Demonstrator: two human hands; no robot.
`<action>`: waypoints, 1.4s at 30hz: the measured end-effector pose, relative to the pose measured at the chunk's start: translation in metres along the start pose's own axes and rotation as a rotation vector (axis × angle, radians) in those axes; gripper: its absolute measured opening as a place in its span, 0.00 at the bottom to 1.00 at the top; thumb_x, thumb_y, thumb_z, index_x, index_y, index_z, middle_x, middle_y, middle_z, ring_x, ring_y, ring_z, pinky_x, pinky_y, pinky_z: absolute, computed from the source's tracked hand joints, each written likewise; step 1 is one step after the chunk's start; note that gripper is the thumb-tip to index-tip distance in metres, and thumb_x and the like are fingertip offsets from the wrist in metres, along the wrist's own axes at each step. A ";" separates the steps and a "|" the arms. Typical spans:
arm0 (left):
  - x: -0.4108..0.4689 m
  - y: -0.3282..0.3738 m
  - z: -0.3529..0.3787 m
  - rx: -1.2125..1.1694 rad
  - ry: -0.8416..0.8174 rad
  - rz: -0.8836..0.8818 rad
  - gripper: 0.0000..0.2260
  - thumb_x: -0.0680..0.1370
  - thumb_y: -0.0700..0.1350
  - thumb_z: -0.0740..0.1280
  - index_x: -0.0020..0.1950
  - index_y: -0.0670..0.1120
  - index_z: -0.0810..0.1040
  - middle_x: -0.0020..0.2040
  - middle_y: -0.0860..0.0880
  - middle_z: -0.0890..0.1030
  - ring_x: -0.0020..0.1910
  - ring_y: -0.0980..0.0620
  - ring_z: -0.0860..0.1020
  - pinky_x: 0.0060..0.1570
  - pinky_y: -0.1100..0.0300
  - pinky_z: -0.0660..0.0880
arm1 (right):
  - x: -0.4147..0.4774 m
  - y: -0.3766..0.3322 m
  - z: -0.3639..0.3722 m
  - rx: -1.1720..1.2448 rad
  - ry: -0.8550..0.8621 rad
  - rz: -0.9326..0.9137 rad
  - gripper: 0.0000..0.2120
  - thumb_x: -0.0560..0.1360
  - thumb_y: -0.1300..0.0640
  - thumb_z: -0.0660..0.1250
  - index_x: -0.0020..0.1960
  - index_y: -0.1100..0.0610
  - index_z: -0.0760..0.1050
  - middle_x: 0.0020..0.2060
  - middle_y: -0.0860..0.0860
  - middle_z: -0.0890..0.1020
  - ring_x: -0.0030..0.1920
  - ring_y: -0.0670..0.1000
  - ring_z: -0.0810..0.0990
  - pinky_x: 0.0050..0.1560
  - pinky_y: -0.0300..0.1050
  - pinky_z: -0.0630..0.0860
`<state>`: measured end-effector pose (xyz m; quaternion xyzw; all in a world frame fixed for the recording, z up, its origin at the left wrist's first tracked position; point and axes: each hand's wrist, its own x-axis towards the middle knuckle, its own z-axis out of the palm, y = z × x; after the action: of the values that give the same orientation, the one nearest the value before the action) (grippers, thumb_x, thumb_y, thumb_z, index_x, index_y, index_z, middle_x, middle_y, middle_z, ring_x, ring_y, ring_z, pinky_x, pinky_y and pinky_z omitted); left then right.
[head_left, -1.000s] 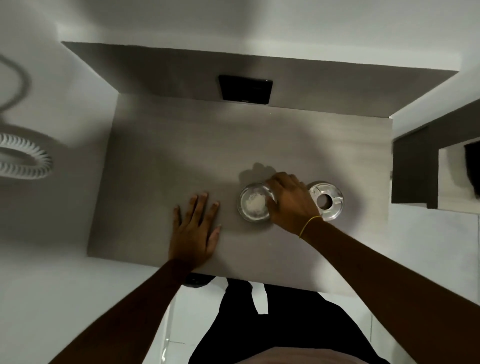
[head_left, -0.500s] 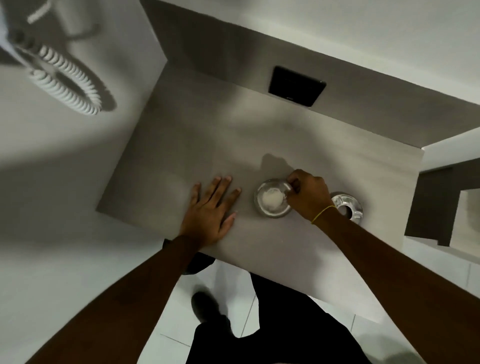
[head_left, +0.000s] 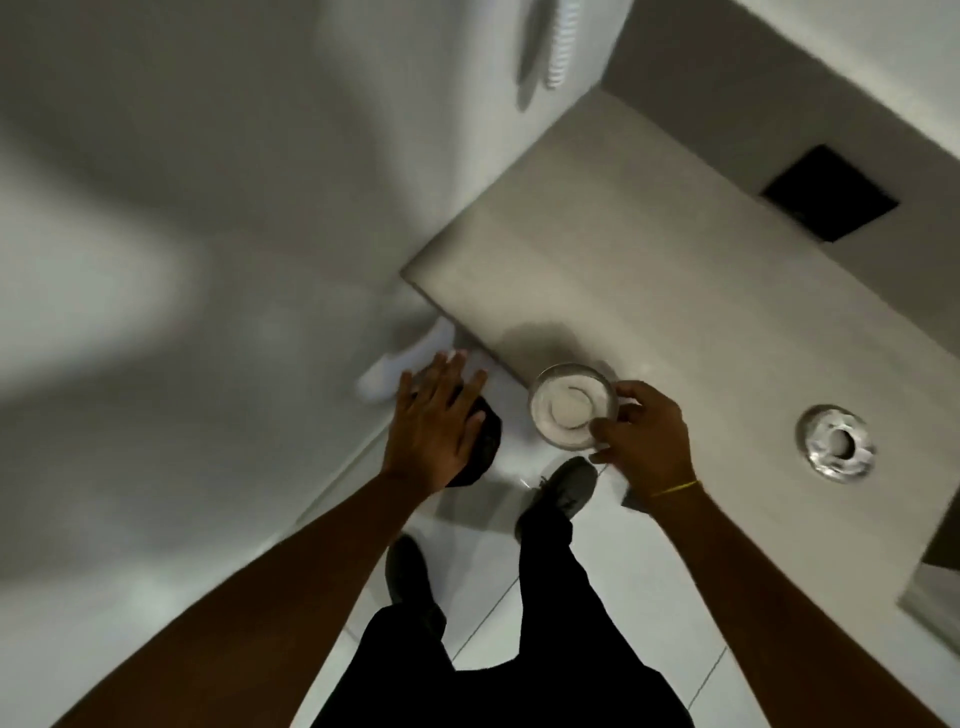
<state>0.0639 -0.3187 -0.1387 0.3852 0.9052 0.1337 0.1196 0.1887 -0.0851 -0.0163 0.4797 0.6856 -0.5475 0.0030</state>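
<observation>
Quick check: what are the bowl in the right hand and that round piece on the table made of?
Bowl, held by the right hand: looks like clear glass, with a glossy see-through wall and bright glints; white powder inside.
Round piece: shiny, reflective, dark centre; glass or polished metal, the blur leaves it open.
Table: matte grey, faint grain, likely laminate.

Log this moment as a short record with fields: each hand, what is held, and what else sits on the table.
Right hand: grips the small round glass bowl by its rim
Bowl contents: white powder
Bowl position: at the grey table's near edge; resting or lifted, cannot tell
Left hand: open, fingers spread, off the table, holding nothing
Also on table: shiny round dish with a central hole, right of the bowl, apart from it
</observation>
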 end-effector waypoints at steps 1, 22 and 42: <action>-0.021 -0.021 0.004 -0.015 -0.016 -0.035 0.26 0.89 0.56 0.54 0.87 0.51 0.62 0.88 0.43 0.61 0.88 0.40 0.55 0.82 0.29 0.57 | -0.011 0.006 0.025 0.033 -0.027 0.006 0.19 0.69 0.75 0.73 0.56 0.59 0.80 0.43 0.61 0.86 0.31 0.54 0.84 0.28 0.48 0.83; -0.180 -0.186 0.219 -0.137 -0.027 -0.287 0.29 0.88 0.53 0.58 0.89 0.53 0.54 0.90 0.44 0.55 0.89 0.42 0.50 0.82 0.32 0.59 | 0.130 0.215 0.322 -0.928 -0.139 -0.710 0.30 0.74 0.60 0.69 0.74 0.51 0.65 0.58 0.59 0.83 0.53 0.66 0.84 0.50 0.57 0.82; -0.189 -0.186 0.244 -0.250 -0.050 -0.362 0.30 0.88 0.51 0.59 0.89 0.55 0.52 0.90 0.44 0.54 0.89 0.42 0.50 0.81 0.33 0.63 | 0.167 0.229 0.347 -1.441 -0.398 -0.963 0.37 0.72 0.66 0.67 0.79 0.51 0.62 0.57 0.64 0.77 0.51 0.68 0.80 0.42 0.60 0.83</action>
<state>0.1454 -0.5437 -0.4072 0.2017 0.9327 0.2119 0.2108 0.0689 -0.2503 -0.4149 -0.0830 0.9777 0.0020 0.1928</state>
